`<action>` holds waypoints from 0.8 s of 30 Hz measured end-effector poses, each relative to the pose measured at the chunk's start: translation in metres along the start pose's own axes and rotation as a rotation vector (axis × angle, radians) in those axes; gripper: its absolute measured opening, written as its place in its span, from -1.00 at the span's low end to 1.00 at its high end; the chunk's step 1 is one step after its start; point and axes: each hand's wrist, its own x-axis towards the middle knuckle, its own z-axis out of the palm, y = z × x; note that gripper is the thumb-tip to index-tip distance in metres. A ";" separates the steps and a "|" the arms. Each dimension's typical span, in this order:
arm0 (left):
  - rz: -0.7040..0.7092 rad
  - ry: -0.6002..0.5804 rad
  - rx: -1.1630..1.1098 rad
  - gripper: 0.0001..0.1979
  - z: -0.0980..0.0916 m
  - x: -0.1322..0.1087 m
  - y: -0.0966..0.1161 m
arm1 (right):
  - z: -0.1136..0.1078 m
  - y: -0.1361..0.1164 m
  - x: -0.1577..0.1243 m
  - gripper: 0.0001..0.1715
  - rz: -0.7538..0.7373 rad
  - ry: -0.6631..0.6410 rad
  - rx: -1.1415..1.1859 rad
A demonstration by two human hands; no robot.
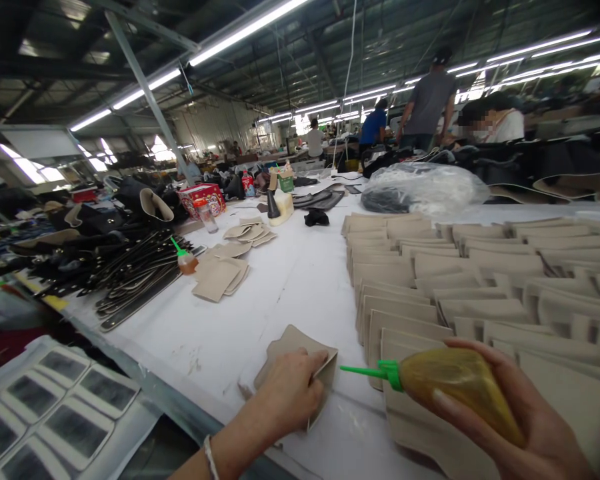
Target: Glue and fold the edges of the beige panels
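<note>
With my right hand (520,413) I grip a yellowish glue bottle (455,380), its thin green nozzle (363,370) pointing left. The nozzle tip is just right of a beige leather piece (293,340), apart from it as far as I can see. My left hand (293,387) is closed on that folded piece, its fingers at the right-hand edge, which stands slightly raised. What lies under the palm is hidden. Rows of folded beige leather pieces (395,277) spread over the right side of the white table (290,287), some right behind the bottle.
Loose beige pieces (223,273) lie left of centre beside a second green-tipped bottle (186,261). Dark straps (135,287) are heaped at the table's left edge. A plastic-wrapped bundle (425,187) sits farther back. Several people work in the background. A sheet with dark rectangles (63,403) is at lower left.
</note>
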 end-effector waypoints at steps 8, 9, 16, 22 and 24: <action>0.024 0.013 -0.048 -0.45 0.001 0.002 -0.002 | 0.022 -0.003 -0.005 -0.36 -0.227 -0.088 -0.379; 0.022 0.013 -0.051 -0.45 0.001 0.002 -0.002 | 0.026 -0.006 -0.006 -0.38 -0.232 -0.095 -0.382; 0.002 -0.005 -0.046 -0.49 -0.003 0.001 0.001 | 0.027 0.003 0.001 -0.48 -0.478 -0.223 -0.469; 0.002 0.008 0.032 -0.64 -0.002 0.001 0.003 | 0.022 0.007 0.008 -0.47 -0.556 -0.256 -0.546; 0.006 0.017 0.036 -0.69 0.000 0.001 0.002 | 0.023 0.005 0.010 -0.50 -0.541 -0.227 -0.542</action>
